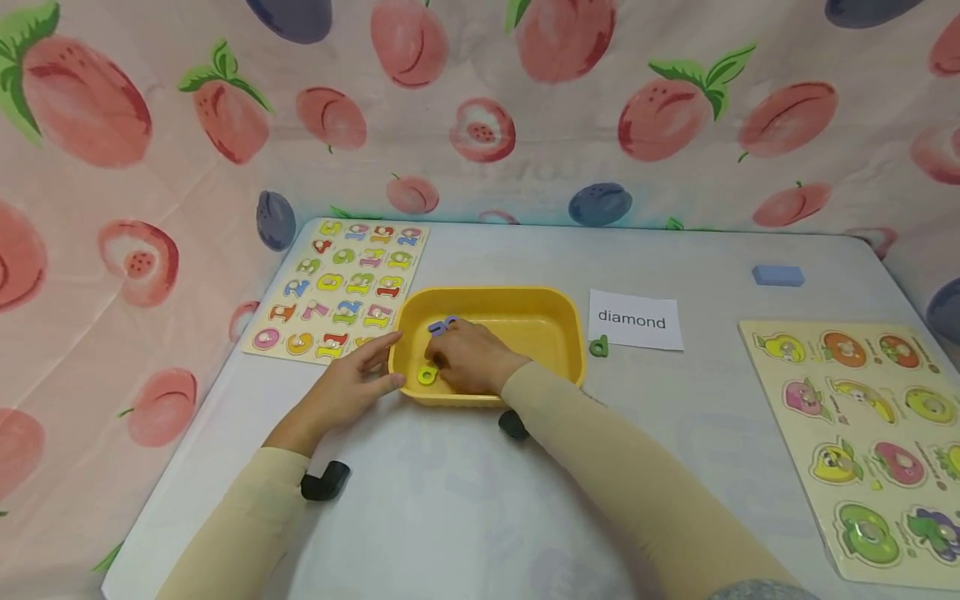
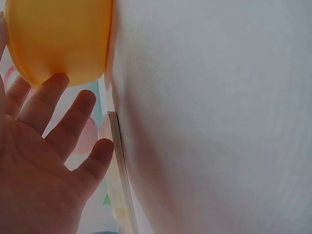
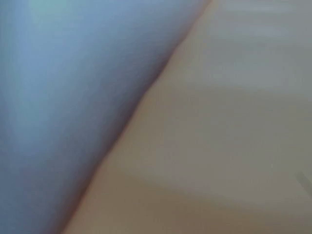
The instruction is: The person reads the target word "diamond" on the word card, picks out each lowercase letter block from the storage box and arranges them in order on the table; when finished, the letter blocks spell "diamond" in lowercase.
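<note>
A yellow plastic tray [image 1: 525,293] stands mid-table. My left hand [image 1: 352,386] is at its left end, fingers and thumb spread around the rim; in the left wrist view those fingers [image 2: 73,122] are extended, with one fingertip at the tray wall. Inside the tray, my right hand [image 1: 474,358] reaches down with bent fingers, and whatever is under the fingertips is hidden. Beside it lie a yellow letter [image 1: 427,375] and purple letters [image 1: 437,327], partly covered by the hand. To the tray's right, a green letter d [image 1: 598,346] lies below a white card [image 1: 636,333] reading "diamond".
A number puzzle board [image 1: 345,283] lies left of the tray, partly behind it. At the right is a fruit puzzle board [image 1: 855,433], with a blue block [image 1: 777,275] farther back. Black curved pieces [image 1: 326,482] sit near both forearms. The right wrist view is blurred.
</note>
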Demonstrator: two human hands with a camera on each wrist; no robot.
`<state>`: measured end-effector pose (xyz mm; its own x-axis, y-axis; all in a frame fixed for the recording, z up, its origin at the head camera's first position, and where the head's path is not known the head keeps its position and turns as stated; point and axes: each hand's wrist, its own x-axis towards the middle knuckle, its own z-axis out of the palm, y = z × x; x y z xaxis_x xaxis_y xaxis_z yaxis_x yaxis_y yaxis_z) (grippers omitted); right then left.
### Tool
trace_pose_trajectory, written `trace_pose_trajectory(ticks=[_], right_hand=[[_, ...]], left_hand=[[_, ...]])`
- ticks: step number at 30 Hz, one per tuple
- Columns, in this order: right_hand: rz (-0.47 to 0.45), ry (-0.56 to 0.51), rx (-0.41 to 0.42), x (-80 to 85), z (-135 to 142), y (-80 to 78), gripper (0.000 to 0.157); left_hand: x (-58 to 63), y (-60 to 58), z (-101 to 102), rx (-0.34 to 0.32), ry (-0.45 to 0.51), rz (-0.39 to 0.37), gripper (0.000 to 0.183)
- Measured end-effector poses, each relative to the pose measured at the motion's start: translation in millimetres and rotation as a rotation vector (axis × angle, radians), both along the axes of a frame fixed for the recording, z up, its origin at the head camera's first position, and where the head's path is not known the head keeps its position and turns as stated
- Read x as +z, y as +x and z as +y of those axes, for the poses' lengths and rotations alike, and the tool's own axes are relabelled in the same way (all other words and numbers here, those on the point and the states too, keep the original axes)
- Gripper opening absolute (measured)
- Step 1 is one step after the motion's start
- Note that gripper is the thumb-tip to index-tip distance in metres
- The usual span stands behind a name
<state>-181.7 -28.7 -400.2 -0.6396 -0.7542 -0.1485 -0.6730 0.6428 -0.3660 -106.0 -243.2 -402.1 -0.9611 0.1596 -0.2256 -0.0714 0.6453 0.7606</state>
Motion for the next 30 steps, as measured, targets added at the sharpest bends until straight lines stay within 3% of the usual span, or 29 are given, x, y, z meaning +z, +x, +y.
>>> trace_pose_trajectory(ticks=[9,17,23,30], right_hand=[[-0.048,-0.054,-0.08,15.6,13.1,2.3,0.028],[-0.104,-0.074,-0.175,36.3,44.6,4.4,0.031],[-0.071,-0.139,-0.178,48.3,75.3,6.3,0.029],[0.04,-0.183,-0.237,61.5,116.1,9.1,0.023]], left_hand=[[1.0,-0.9,1.8,-0.003,-0.006,0.002,0.07],[-0.2,0.7,1.2,0.014,0.007,0.007,0.071],[-1.4,1.7,0.8,0.013,0.011,0.013,0.072],[0.2,1.3,1.7,0.0,0.008,0.015,0.072]])
